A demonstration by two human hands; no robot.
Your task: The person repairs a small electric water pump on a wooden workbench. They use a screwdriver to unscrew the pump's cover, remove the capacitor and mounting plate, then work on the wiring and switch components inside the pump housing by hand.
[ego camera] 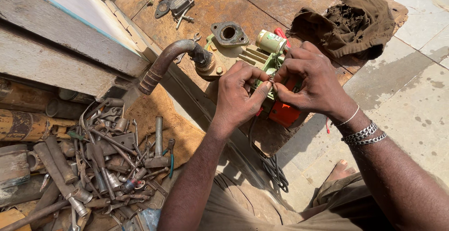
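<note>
Nearest the camera, the person's knees and a bare foot show below the worn wooden table, cut off by the bottom edge. A black cable hangs from the table's near edge, just below the small green and orange motor.

Over that motor, both hands meet. The left hand and the right hand press their fingertips together on a tiny metal part, pinching it between thumbs and forefingers directly above the motor's green body. The part is too small to identify. The hands hide most of the motor; only its orange end and some green ribs show. The right wrist wears metal chain bracelets.

Left of the motor, a heap of rusty tools and pipe pieces lies beside a burlap cloth. Just beyond the motor's left side sits a curved rusty pipe, with a grey metal flange and a cylindrical capacitor behind. Farther right of the motor lies a dirty brown rag. Farthest, small metal fittings rest on the tabletop.
</note>
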